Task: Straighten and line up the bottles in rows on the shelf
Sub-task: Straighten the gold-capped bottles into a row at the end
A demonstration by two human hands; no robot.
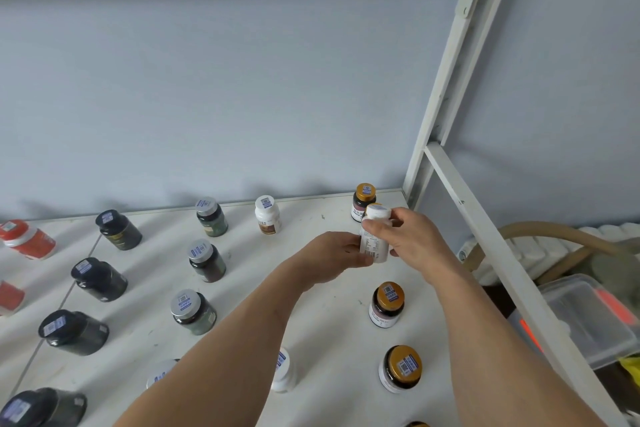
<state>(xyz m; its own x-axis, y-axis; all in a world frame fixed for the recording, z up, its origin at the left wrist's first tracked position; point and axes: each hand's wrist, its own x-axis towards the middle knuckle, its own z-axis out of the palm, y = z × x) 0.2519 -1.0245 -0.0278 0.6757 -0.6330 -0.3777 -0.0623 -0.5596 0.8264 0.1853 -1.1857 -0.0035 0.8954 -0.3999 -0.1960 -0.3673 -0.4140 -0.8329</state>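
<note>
Held bottle: a white plastic bottle with a printed label (pixel 374 239) is lifted above the white shelf board (pixel 329 315), near its far right corner, just in front of a gold-capped dark bottle (pixel 363 201).
Left hand (pixel 332 255): its grip is closed around the lower body of the white bottle.
Right hand (pixel 412 236): fingers pinch the white bottle at its cap and upper side.
Right edge: the shelf ends at a white metal upright and slanted rail (pixel 485 239); two more gold-capped bottles (pixel 388 303) (pixel 400 369) stand in a line near that edge.
Back edge: the board meets a pale blue wall (pixel 242 97); a small white bottle with a brown label (pixel 267 215) and a silver-capped green bottle (pixel 211 217) stand close to it.
Open room: bare board lies between the silver-capped column and the gold-capped column, under the forearms.
Left side: black bottles (pixel 117 229) stand in a slanted column; red-and-white bottles (pixel 27 239) lie at the frame edge.
Hidden or cut off: a white bottle (pixel 285 371) is partly covered by the left forearm; another cap beside it is mostly hidden. Label text is too small to read.
Beyond the rail: a clear plastic box (pixel 588 315), blurred.
</note>
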